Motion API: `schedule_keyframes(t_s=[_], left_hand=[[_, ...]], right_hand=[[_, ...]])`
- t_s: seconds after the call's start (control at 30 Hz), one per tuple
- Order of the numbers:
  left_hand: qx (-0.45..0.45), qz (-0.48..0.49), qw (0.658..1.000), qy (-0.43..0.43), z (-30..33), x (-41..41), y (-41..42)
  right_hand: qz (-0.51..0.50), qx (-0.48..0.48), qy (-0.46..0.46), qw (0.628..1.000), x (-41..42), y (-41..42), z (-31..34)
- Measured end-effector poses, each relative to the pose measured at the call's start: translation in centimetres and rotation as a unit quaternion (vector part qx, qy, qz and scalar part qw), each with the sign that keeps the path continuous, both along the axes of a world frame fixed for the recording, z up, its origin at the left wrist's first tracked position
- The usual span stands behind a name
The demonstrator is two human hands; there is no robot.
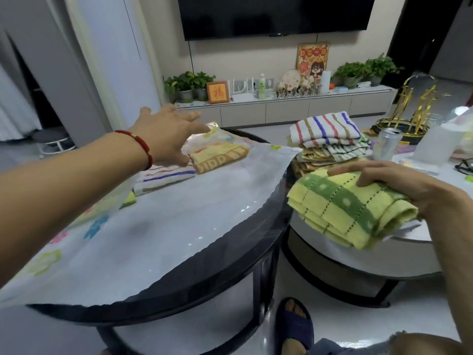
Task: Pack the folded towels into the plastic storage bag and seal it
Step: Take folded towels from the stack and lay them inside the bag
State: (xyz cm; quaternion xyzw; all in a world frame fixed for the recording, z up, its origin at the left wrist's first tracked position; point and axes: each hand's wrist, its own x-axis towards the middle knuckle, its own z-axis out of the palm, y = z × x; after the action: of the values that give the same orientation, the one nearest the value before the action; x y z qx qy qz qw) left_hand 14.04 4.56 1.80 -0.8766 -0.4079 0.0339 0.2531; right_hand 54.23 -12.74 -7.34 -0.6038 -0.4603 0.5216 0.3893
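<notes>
A large translucent plastic storage bag [158,226] printed with coloured flowers lies flat across the dark round table [230,272]. Inside its far end I see a yellow-orange folded towel [220,157] and a white striped towel [163,179]. My left hand [169,134] reaches out over that far end, fingers spread, holding nothing. My right hand [399,185] grips a folded green and yellow checked towel [350,213], held in the air between the two tables. A stack of folded towels [330,139], topped by a white one with coloured stripes, sits on the lower white table [363,262].
A drink can [385,147], a white plastic container [435,144], glasses [464,166] and a gold wire rack [409,116] stand at the right. Behind are a TV cabinet [281,111] with plants. My slippered foot [294,326] is on the floor below.
</notes>
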Motion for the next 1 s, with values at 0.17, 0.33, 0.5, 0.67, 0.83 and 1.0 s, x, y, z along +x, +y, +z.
schedule_keyframes(t_s=[0.17, 0.33, 0.5, 0.67, 0.83, 1.0], left_hand=[[0.01, 0.012, 1.0, 0.01, 1.7, -0.7, 0.2], [0.02, 0.009, 0.999, -0.032, 3.5, -1.3, 0.2], [0.023, 0.001, 0.999, -0.043, 5.0, -1.8, 0.9], [0.025, -0.014, 0.998, -0.063, 5.1, -2.5, 1.8], [0.024, -0.025, 0.997, -0.066, 4.6, -2.8, 2.2], [0.002, -0.025, 0.998, -0.062, 3.7, -3.1, 1.9]], right_hand=[[0.152, 0.03, 0.113, 0.981, -8.7, 3.8, 0.0], [0.181, 0.043, 0.202, 0.962, -17.5, 11.3, -1.2], [0.145, 0.06, 0.192, 0.969, -23.9, 19.4, -2.0], [-0.134, 0.133, 0.225, 0.956, -24.6, 27.9, -3.5], [-0.194, 0.089, 0.207, 0.955, -23.1, 30.3, -6.8], [-0.189, 0.105, 0.05, 0.975, -22.3, 27.2, -6.8]])
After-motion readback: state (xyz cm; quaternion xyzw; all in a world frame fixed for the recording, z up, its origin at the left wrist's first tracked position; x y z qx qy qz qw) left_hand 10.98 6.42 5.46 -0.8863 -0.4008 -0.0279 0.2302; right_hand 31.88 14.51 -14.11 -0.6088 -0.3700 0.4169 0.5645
